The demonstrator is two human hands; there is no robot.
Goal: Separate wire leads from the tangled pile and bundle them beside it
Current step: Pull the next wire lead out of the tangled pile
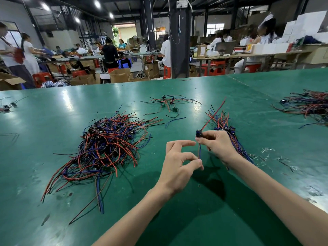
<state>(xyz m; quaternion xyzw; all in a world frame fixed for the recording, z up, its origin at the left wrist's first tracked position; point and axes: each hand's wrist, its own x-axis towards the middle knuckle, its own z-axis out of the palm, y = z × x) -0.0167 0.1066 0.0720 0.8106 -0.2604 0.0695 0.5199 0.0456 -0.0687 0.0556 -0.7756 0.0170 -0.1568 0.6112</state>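
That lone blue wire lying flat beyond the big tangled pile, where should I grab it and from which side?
Pinch the blue wire at its middle, coming straight down from above. It lies flat and bowed on the green table, apart from the tangled pile, so nothing should snag there. A grip at its thin ends would likely slip.

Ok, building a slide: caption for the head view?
Left hand and right hand pinch one wire lead; tangled pile and bundle lie nearby.
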